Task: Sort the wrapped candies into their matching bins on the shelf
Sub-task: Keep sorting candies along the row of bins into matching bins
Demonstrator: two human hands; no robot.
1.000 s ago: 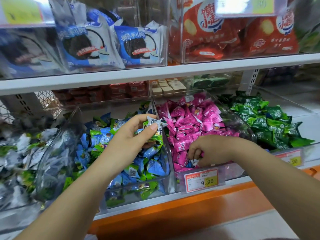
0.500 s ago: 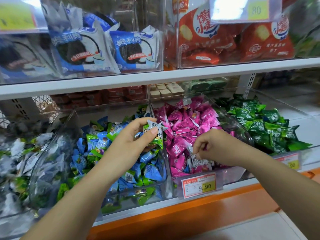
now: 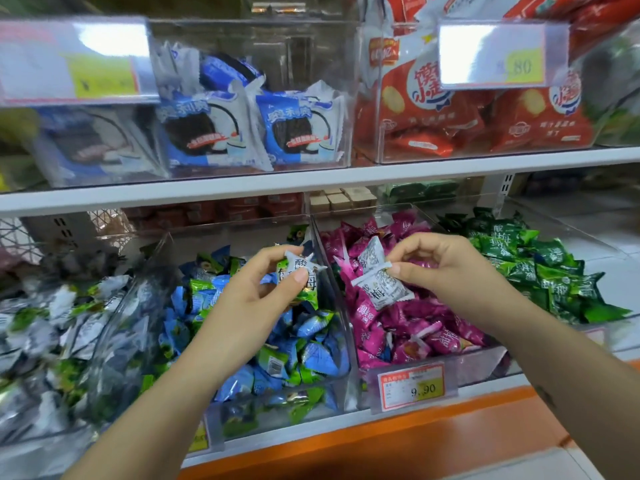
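The left hand [image 3: 256, 296] pinches a white candy [image 3: 300, 271] between thumb and fingertips, holding it above the blue and green candies [image 3: 311, 344] in the middle bin, close to the clear divider [image 3: 330, 289]. The right hand [image 3: 450, 268] pinches a second white wrapper [image 3: 381, 285] at a crimp partway along it, so it hangs over the pink candies [image 3: 426, 323] next door; whether that is one piece or two joined I cannot tell. The hands are near each other but apart, each clamped on its own candy. Neither white piece matches the colour beneath it, and the likeliest home seems to be the heap of grey-and-white candies [image 3: 45, 323] at far left. These sweets look very light: a firm lump inside thin, crinkly, rather slick film. A pinch on the crimped end or flat seam should hold well enough; squeezing the middle risks the lump slipping out sideways. Dropping does little harm, but a stray piece would vanish among the others.
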